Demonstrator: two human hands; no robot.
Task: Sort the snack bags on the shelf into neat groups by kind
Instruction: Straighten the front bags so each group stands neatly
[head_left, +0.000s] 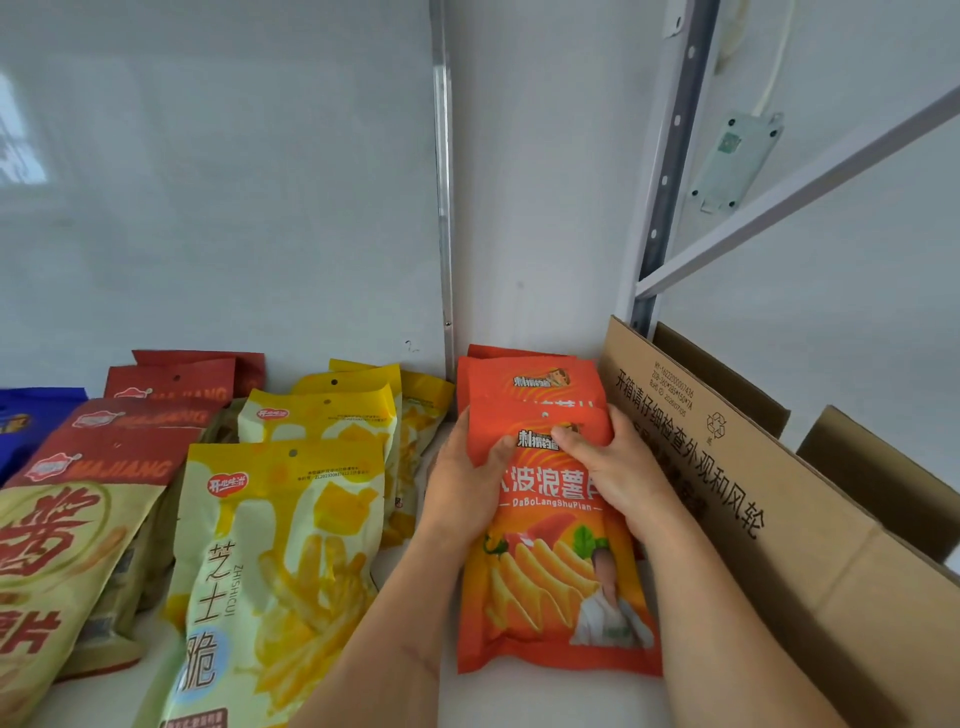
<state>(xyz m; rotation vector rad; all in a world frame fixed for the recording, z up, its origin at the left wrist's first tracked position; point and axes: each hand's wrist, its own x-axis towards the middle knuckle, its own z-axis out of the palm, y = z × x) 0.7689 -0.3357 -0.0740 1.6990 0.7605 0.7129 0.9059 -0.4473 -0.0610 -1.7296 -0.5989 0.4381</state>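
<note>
Orange bag (550, 571) btwn both hands.

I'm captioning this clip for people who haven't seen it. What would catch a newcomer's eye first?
Both hands, left hand and right hand, grip the front orange chip bag at the shelf's right end, beside a cardboard box. To the left lie rows of yellow cheese-stick bags and red-topped bags.

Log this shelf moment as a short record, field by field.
left hand: grips front orange bag at its left upper edge
right hand: grips same bag near top right
orange group: more orange bags stacked behind
yellow bags: row to the left
red bags: further left
blue bag: far left
box: right of orange bags
</note>
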